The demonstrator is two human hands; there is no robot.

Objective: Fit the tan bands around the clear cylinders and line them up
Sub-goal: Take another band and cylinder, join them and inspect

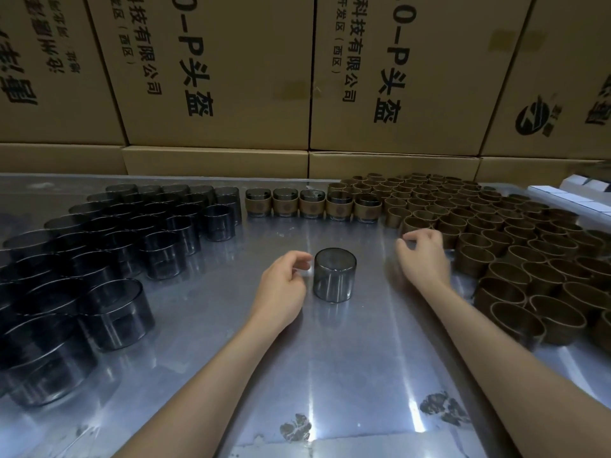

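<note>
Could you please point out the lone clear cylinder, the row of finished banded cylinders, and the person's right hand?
lone clear cylinder (334, 279): head view, front wall.
row of banded cylinders (312, 207): head view, middle one's tan band.
right hand (423, 256): head view, back of hand.

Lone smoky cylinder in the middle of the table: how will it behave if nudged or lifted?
The lone cylinder looks rigid, thin-walled and see-through, so probably light and possibly fragile. It stands on a flat end on the glossy table, so a low push likely slides it rather than tips it. Its smooth wall may be slippery; on its side it would roll.
</note>
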